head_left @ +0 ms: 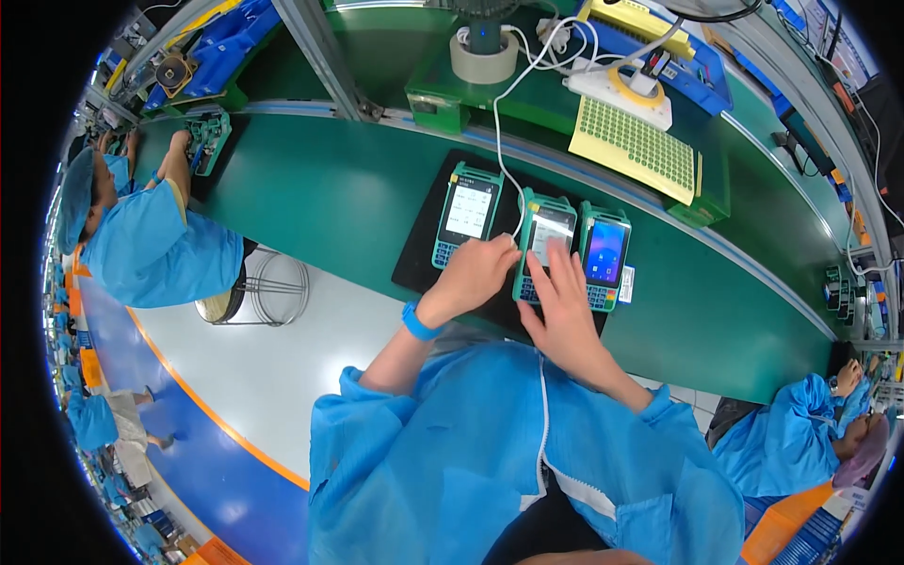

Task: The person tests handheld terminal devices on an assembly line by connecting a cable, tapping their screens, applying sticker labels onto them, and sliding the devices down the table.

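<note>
"Green, smooth worktop [311, 188] across the room, with a black rectangular mat [419, 247] near its front edge. What's closest?"

"First the wearer's light-blue zip-front smock [424, 424], then two bare hands. The left hand [474, 275], a bright blue band [420, 322] at its wrist, has its fingertips pinched together on a thin white cable [499, 122], at the left side of the middle terminal."

"And the right?"

"The right hand [573, 320] is loose, fingers spread wide over the middle terminal's lower screen. I can't tell whether they press it."

"Where are the terminals exactly?"

"In a row on the mat. One green-framed handheld terminal with a lit white screen [468, 212] lies along the mat's left edge; the green-framed middle terminal [551, 226] comes next; a third with a blue-purple screen [605, 252] lies at the right edge, a small white printed label [626, 284] just beside it."

"Beyond the mat?"

"Past the worktop's back edge, a green shelf [438, 108] carries a yellow sheet of round green dots [636, 146] and a thick pale roll [483, 66]."

"Anyone further off?"

"One blue-smocked co-worker [160, 245] at the worktop's left end, another co-worker [786, 438] at its right end."
</note>
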`<state>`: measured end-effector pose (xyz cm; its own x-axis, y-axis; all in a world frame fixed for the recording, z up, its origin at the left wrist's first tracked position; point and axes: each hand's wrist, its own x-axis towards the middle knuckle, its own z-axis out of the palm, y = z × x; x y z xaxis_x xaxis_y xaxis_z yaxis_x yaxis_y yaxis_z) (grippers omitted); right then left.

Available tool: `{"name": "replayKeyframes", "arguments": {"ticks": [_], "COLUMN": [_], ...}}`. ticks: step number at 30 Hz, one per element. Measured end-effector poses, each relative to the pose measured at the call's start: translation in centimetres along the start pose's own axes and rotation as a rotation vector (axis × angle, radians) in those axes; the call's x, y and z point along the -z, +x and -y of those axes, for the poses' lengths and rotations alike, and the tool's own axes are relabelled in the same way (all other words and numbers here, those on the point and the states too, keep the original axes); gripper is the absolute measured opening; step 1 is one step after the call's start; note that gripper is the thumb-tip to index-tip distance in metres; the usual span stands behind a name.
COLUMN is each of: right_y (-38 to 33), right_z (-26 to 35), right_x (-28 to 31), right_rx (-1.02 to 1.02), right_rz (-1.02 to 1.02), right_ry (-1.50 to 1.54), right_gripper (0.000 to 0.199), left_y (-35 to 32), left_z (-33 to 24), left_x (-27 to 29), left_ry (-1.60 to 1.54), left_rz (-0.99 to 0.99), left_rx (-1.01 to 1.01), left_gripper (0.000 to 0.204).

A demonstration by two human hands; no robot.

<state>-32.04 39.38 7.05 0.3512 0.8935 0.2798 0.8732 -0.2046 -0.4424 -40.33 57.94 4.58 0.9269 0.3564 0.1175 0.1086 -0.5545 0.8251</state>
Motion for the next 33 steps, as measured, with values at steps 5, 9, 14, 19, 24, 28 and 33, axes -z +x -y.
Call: {"name": "replayKeyframes", "arguments": {"ticks": [5, 9, 14, 19, 24, 28, 33], "right_y": [4.2, 7.6, 8.8, 9.0, 10.1, 10.6, 10.5], "right_z": [-4.4, -12.2, -16.5, -17.3, -17.2, -17.0, -17.4], "right_x": [4.6, 6.9, 8.3, 8.4, 8.0, 7.7, 7.9], "right_rx": [0.03, -0.084, -0.025, 0.024, 0.025, 0.041, 0.027], "right_rz": [-0.281, -0.52, -0.536, -0.491, -0.492, -0.508, -0.515], "right_ry": [0.103, 0.0, -0.094, -0.11, -0.126, -0.141, -0.125], "right_gripper": [0.043, 0.027, 0.028, 0.027, 0.024, 0.023, 0.023], "left_y": [-0.4, -0.1, -0.5, 4.8, 15.4, 23.8, 26.6], "left_z": [0.2, -0.8, -3.2, -2.9, 2.9, 7.7, 5.3], "left_x": [-0.2, 0.8, 2.5, 9.1, 14.1, 15.4, 14.8], "left_ry": [-0.023, -0.144, 0.108, -0.034, -0.13, -0.008, -0.263], "left_rz": [-0.016, 0.07, -0.215, -0.512, -0.671, -0.774, -0.48], "left_rx": [-0.026, 0.076, -0.149, -0.29, -0.248, -0.372, -0.143], "left_gripper": [0.021, 0.021, 0.018, 0.024, 0.048, 0.061, 0.065]}}
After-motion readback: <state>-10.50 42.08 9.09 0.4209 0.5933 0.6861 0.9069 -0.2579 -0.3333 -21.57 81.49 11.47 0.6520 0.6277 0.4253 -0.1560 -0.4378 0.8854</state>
